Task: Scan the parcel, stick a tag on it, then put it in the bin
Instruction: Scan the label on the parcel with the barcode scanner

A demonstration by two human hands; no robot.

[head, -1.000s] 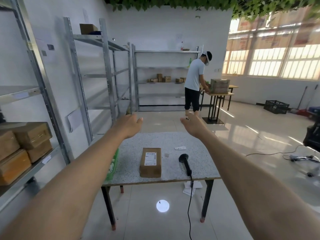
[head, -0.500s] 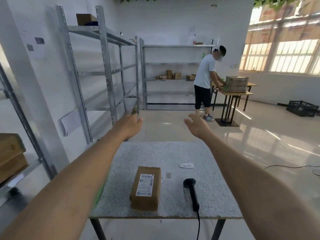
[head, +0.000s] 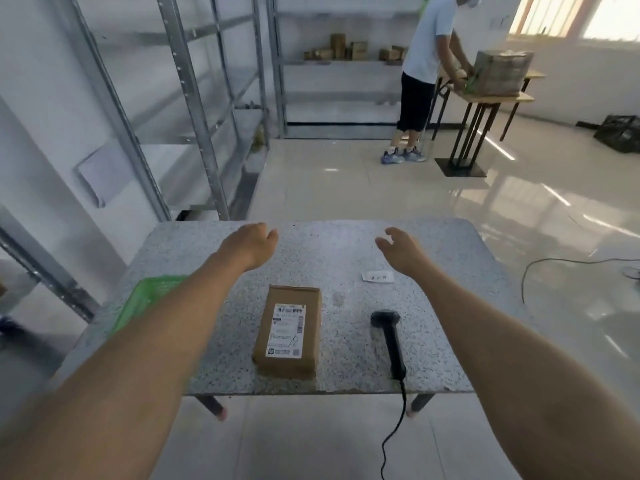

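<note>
matt cardboard parcel (head: 287,336), speckled, seemingly stone table (head: 433,244).

Brown labelled parcel (head: 287,336) flat, black scanner (head: 389,341) beside, tag (head: 378,276) possibly blurred

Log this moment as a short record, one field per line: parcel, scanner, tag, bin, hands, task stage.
parcel: brown box flat on the table, label up
scanner: black handheld lying right of the parcel, cord over the near edge
tag: small white slip on the table beyond the scanner
bin: green, at the table's left edge
hands: left hand and right hand open, empty, above the table
task stage: nothing picked up yet
</note>
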